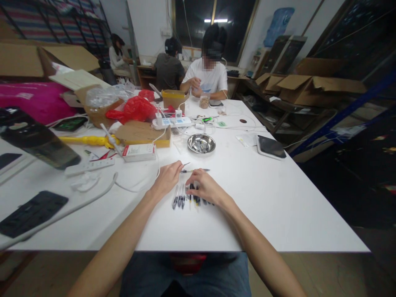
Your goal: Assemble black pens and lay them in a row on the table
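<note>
My left hand (168, 176) is closed in a pinch on a thin dark pointed piece (186, 163) whose tip sticks out to the right; the rest of it is hidden by the fingers. My right hand (206, 186) hovers just over a row of pen parts, its fingers bent and thumb apart, with nothing visible in them. Clear pen barrels (178, 197) with dark ends lie at the left of that row. Dark pieces with yellow ends (194, 199) are partly hidden beneath my right hand. Beyond my fingers, a slim pen (199, 170) lies crosswise on the white table (278, 206).
A shiny metal dish (201, 144) with small pieces stands ahead. Left are a white box (139, 152), a power strip (89, 167), a dark bottle (37, 138) and a thick grey cable (93, 201). A tablet-like device (271, 147) lies right. A person (206, 74) sits opposite.
</note>
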Demonstrator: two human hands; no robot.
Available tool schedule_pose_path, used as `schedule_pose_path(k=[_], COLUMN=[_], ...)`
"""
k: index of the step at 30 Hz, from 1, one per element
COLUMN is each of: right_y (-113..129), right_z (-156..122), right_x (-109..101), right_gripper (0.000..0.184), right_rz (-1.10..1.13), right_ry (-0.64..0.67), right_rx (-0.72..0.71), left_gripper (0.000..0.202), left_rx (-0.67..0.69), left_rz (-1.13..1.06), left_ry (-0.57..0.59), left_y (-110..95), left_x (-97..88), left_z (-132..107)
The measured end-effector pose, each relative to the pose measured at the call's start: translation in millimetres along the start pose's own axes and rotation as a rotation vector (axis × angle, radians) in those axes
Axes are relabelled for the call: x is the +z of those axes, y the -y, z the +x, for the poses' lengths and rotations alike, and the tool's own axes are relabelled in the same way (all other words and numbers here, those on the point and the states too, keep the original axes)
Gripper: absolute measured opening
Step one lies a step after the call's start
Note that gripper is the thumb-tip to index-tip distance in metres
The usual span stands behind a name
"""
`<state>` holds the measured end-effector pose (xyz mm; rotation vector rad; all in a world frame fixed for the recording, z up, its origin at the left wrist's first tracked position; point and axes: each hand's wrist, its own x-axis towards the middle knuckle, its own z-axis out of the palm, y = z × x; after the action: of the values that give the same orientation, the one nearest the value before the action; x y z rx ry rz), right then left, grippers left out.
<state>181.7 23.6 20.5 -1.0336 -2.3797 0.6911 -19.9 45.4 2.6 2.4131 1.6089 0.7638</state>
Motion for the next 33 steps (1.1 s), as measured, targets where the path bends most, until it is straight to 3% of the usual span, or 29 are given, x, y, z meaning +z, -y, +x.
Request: schedule_pose_path(k=[7, 18, 26, 33], right_y=[2, -1, 10, 11], right_z=[1, -1, -2, -2], right_x=[3, -9, 4, 3], right_gripper=[0.035, 0.023, 0.027, 0.028], right_rz=[-0.026, 0.017, -0.237, -0.282], right_ry=[0.089, 0.064, 0.119, 0.113], right_rx=[-0.027, 0.046, 0.003, -0.009], left_gripper=[0.03, 0.031, 0.026, 0.025], left_rx=[-0.048, 0.015, 0.019, 0.029], left_rz=[-0.028, -0.03, -0.023, -0.014], left_ry=[0.02, 0.033, 0.039, 0.07], left_y=[-6, 0, 0, 0], left_x=[-2.2, -1.4, -0.6, 0.5], left_z=[0, -1, -1, -1])
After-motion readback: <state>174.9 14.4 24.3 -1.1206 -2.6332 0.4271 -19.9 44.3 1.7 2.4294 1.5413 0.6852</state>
